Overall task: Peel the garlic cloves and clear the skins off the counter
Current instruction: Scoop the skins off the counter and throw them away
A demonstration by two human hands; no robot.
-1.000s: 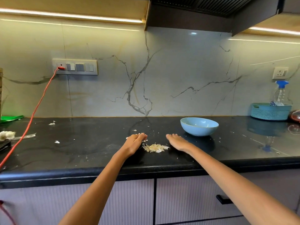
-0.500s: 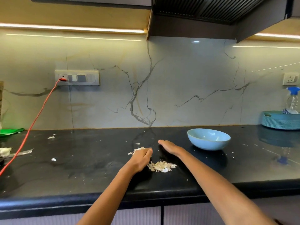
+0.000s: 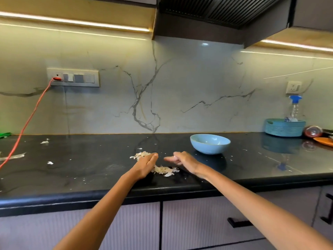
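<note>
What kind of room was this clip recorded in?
Most likely a home kitchen: a black stone counter with cabinet fronts below, a slatted extractor hood overhead, and a blue bowl beside loose garlic skins.

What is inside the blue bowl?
The blue bowl sits on the counter. The part of its inside that shows looks bare, just shiny. Its near wall hides the bottom, so peeled garlic could lie there unseen.

Two flat hands, left hand point(image 3: 146, 164) and right hand point(image 3: 182, 160), rest on a black counter point(image 3: 90, 168) around garlic skins point(image 3: 164, 170), a blue bowl point(image 3: 210, 143) just beyond them.
</note>
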